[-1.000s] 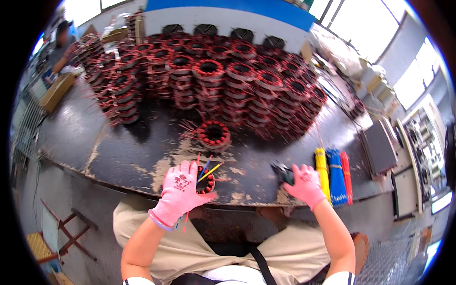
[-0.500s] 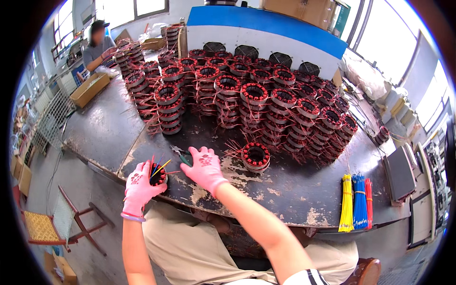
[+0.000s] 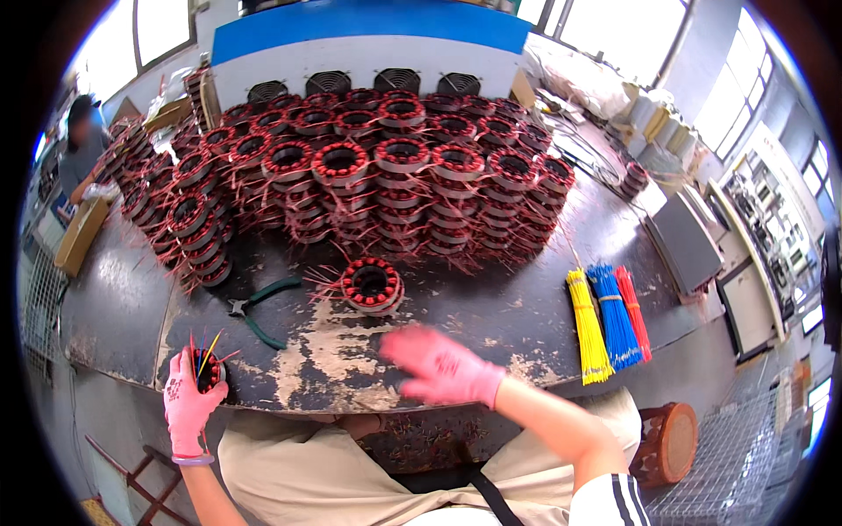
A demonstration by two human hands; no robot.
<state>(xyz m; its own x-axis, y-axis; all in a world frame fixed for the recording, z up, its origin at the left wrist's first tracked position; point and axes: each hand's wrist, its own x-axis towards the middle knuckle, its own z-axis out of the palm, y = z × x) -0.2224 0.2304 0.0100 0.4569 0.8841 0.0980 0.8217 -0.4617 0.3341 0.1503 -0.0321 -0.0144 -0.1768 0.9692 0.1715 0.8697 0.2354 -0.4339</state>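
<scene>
My left hand point(image 3: 186, 399), in a pink glove, is wrapped round a small motor stator point(image 3: 211, 377) at the table's front left edge. Yellow, blue and red wires stick up from that stator. My right hand point(image 3: 443, 368), gloved alike and blurred by motion, is over the front middle of the table. Its fingers are stretched out and I see nothing in them. Green-handled cutting pliers point(image 3: 279, 287) lie spread on the table between the held stator and a short stack of red-wound stators point(image 3: 377, 309).
Tall stacks of stators point(image 3: 342, 167) with trailing red wires fill the back. At the right lie bundles of yellow wires point(image 3: 588, 333), blue wires point(image 3: 616, 320) and red wires point(image 3: 635, 316). A person point(image 3: 81, 149) sits far left. A round wooden stool point(image 3: 675, 443) stands right.
My right hand has let go of the pliers, which now lie on the table, and has moved right. My left hand still holds the stator. The view has turned right.
</scene>
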